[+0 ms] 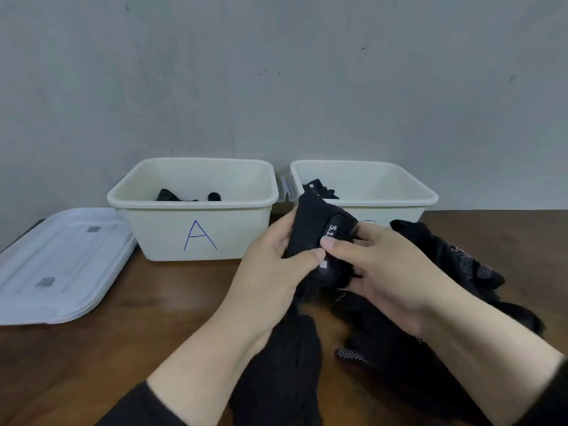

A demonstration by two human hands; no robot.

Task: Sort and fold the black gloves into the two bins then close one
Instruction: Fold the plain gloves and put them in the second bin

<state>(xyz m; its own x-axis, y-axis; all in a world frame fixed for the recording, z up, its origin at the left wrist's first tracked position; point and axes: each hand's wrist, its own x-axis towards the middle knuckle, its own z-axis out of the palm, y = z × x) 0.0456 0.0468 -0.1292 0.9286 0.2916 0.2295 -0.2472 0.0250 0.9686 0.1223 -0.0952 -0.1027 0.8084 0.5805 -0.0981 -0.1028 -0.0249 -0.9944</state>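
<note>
While both hands work at frame centre, loose black gloves (276,373) lie piled on the wooden table (92,348) at 6 o'clock, directly under the forearms. More of the pile (455,256) spreads out toward 3 o'clock, some with white dotted grip patches. Left hand (270,272) and right hand (378,272) both clamp 1 folded black glove (319,238), thumbs pressed on its front, fingers curled behind; held above the pile, partly in front of the right bin. Its strap shows white print "5.1", rest covered by the right thumb. At 9 o'clock, 2 stacked translucent lids (58,262) lie flat on the table. Farther back, 11 o'clock: open white bin (196,235) marked "A" in blue, a few black gloves (178,195) on its floor. At 1 o'clock: second white bin (399,195), open, grey latch on its left side, black gloves (319,190) in its near-left corner. Its label is hidden behind the hands. Grey wall behind both bins.
</note>
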